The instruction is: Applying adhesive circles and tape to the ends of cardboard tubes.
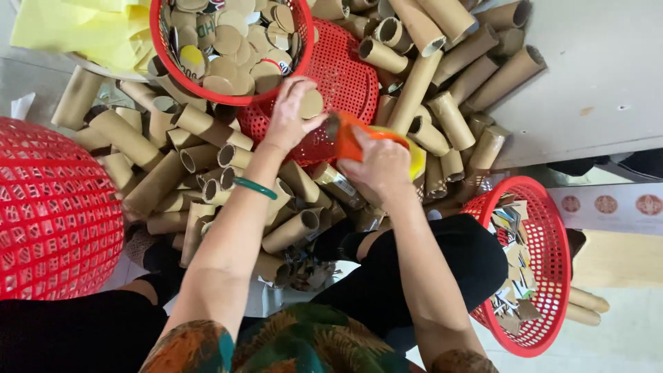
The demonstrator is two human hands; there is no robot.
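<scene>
1. Right now the person sits on the floor, looking down at a heap of brown cardboard tubes (207, 173) spread across the lap and around the knees.
2. Left hand (291, 110): fingers pinched shut around a small round brown cardboard disc (311, 103), holding it just below the rim of the round red plastic basket full of cardboard discs (231, 41). A green bangle (255, 186) sits on that wrist.
3. Right hand (380, 166): fingers wrapped tightly around an orange and yellow tool (352, 138), its orange end pointing towards the disc and nearly touching the left fingertips. What kind of tool it is cannot be made out.
4. Both hands meet over an upturned red plastic mesh basket (345, 76), which lies just beside and partly under the disc-filled basket.
5. Tubes pile up on both sides of the hands, longer ones fanning out top right over a pale grey floor (601, 69).
6. Far left, a large red lattice basket (48, 214) sits upside down, touching the tube heap.
7. Lower right, beside the person's black-clad knee, another red mesh basket holding printed paper scraps (545, 276); two loose tubes lie just beyond it.
8. Top left, a crumpled yellow sheet (83, 27) lies behind the disc basket.
</scene>
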